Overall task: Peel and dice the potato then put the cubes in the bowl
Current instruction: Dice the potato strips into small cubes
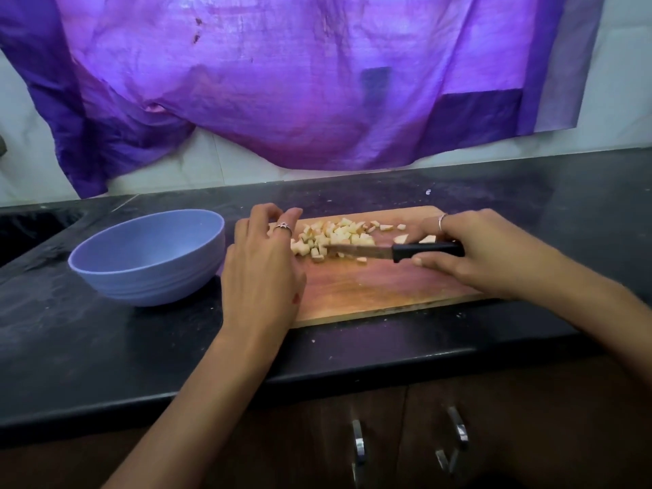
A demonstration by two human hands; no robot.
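A pile of pale potato cubes (335, 236) lies on the far half of the wooden cutting board (374, 291). My right hand (472, 252) grips the black handle of a knife (427, 251), whose blade lies flat and points left into the cubes. My left hand (264, 266) rests at the board's left end with fingers fairly straight, touching the left side of the pile. The blue bowl (148, 259) stands empty on the counter just left of the board.
The black counter (106, 347) runs to a front edge near me, with cabinet doors and metal handles (358, 442) below. A purple cloth (282, 82) hangs on the tiled wall behind. A recess lies at the far left.
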